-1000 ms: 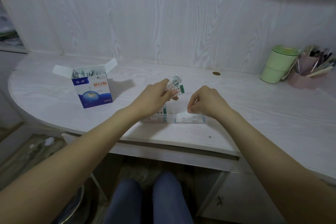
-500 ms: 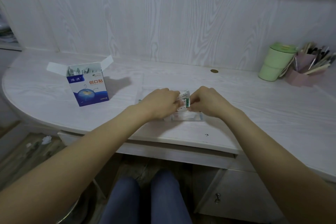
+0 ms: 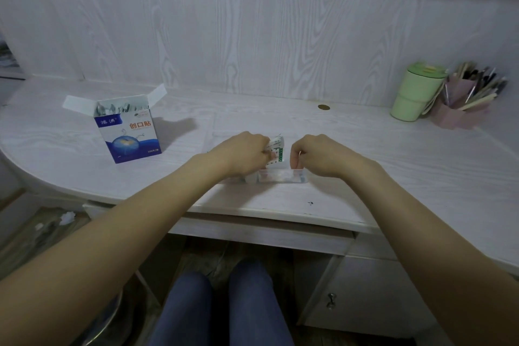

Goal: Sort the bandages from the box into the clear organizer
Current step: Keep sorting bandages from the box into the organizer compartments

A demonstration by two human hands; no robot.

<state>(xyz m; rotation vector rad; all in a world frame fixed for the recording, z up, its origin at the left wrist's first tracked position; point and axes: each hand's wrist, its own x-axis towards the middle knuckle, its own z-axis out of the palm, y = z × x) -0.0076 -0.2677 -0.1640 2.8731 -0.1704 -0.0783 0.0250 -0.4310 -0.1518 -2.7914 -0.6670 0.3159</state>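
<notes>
While a second ago the left hand [image 3: 247,153] was lifting the white-and-green wrapped bandages [image 3: 276,150] above the table [image 3: 393,166], both hands are now lowering them onto the clear plastic organizer [image 3: 283,177] near the front edge. The left is pinching the stack; the right hand [image 3: 314,153] is curling beside it, contact uncertain. More strips are standing in the open blue-and-white cardboard box [image 3: 127,132] toward the left end, so sorting is only partly done.
</notes>
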